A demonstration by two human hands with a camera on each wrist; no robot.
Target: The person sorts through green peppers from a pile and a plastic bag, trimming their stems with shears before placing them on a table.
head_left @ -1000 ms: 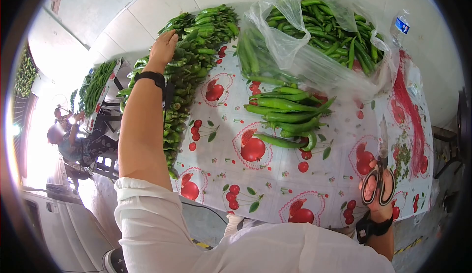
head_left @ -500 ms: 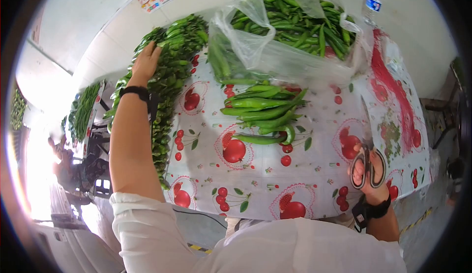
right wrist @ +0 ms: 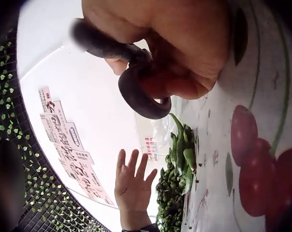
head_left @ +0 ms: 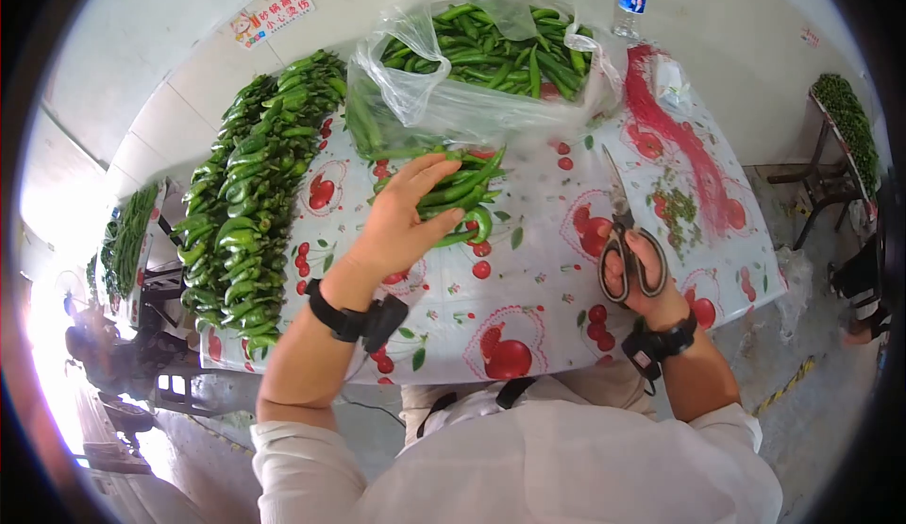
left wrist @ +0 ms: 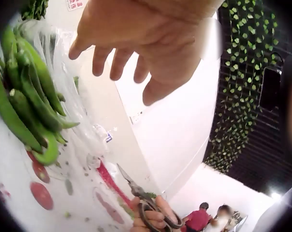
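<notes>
In the head view my left hand [head_left: 401, 222] is over a small pile of long green chili peppers [head_left: 477, 194], partly covering it. Its fingers are spread and hold nothing, as the left wrist view also shows, with the hand [left wrist: 146, 36] raised beside the peppers [left wrist: 37, 92]. My right hand [head_left: 656, 288] grips a pair of scissors [head_left: 622, 211] by its dark loop handles, fingers through the loops. The blades point away from me over the tablecloth. Up close in the right wrist view, one scissors loop [right wrist: 141, 104] encircles a finger.
A long heap of bundled green peppers [head_left: 241, 212] lines the table's left side. Behind the small pile stands a clear plastic bag [head_left: 415, 99] full of peppers. A water bottle [head_left: 629, 7], red strings [head_left: 679, 137] and green scraps [head_left: 678, 208] lie at the right of the patterned tablecloth [head_left: 557, 326].
My left hand has left the pepper heap on the left and moved right and nearer, over the small pile. The right hand keeps holding the scissors. The head view has swung right.
</notes>
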